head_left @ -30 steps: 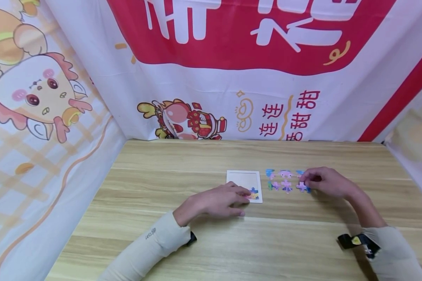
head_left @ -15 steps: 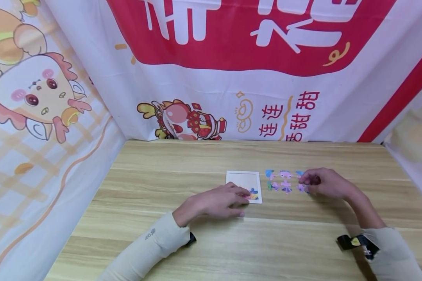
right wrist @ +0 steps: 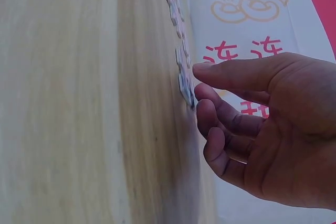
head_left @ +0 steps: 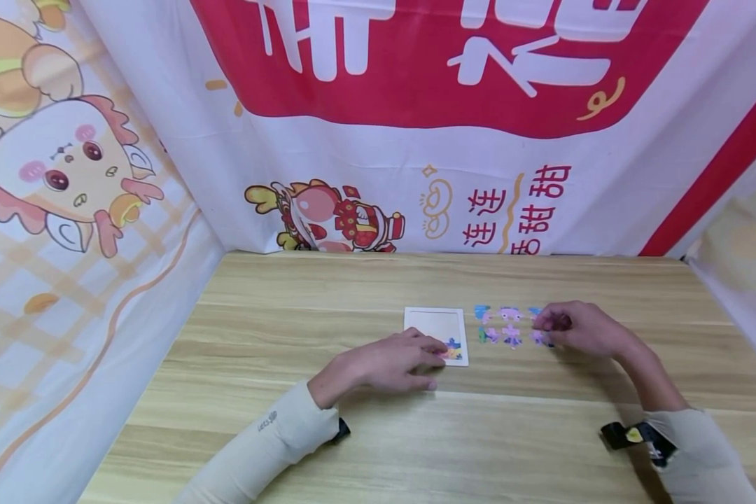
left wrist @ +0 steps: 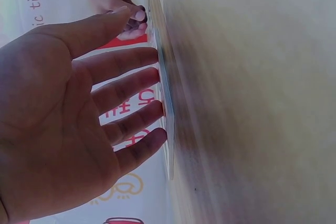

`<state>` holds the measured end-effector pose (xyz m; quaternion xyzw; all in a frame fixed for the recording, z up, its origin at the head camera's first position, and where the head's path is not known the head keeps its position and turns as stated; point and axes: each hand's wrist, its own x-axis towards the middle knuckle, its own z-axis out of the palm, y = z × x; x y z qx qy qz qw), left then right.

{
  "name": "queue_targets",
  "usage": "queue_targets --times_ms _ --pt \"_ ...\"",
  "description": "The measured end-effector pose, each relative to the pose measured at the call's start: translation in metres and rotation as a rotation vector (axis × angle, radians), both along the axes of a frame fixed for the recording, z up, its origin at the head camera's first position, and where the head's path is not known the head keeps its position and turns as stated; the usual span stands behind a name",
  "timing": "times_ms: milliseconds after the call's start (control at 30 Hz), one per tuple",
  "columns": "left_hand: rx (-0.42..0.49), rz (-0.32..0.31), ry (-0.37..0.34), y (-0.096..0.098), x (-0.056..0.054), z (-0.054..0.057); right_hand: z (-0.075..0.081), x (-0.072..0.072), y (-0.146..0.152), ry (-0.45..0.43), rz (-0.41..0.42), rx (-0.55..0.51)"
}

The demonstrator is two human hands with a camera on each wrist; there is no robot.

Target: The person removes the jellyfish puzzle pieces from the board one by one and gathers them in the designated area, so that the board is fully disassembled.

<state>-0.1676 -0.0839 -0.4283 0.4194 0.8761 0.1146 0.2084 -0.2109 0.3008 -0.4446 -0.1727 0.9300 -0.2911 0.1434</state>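
here, the left hand (head_left: 381, 362) rests spread, nearly straight fingers on the white tray (head_left: 433, 319), gripping nothing; to its right, puzzle pieces (head_left: 511, 335) lie in two rows on the table (head_left: 302, 294), the right hand (head_left: 587, 330) at their far end, fingers bent, any hold unclear.

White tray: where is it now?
In the head view, the white tray lies on the table, partly under the left hand, left of the loose puzzle pieces.
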Motion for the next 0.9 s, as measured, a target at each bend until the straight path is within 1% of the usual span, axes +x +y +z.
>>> queue_targets --times_ms 233,467,600,733,900 --pt "-0.026 -0.021 0.028 -0.001 0.001 0.000 0.003 0.002 -0.013 0.001 0.024 -0.031" --pt "-0.024 -0.020 0.017 -0.002 0.003 0.003 0.007 0.001 -0.026 -0.020 0.036 -0.027" --pt "-0.018 -0.008 0.021 -0.007 0.005 0.006 0.007 0.000 -0.036 -0.031 0.049 -0.035" --pt "-0.014 0.008 0.020 -0.017 0.008 0.007 0.007 0.001 -0.048 -0.053 0.078 -0.080" --pt "-0.006 0.062 0.011 -0.033 0.011 0.007 0.010 0.001 -0.064 -0.073 0.108 -0.114"
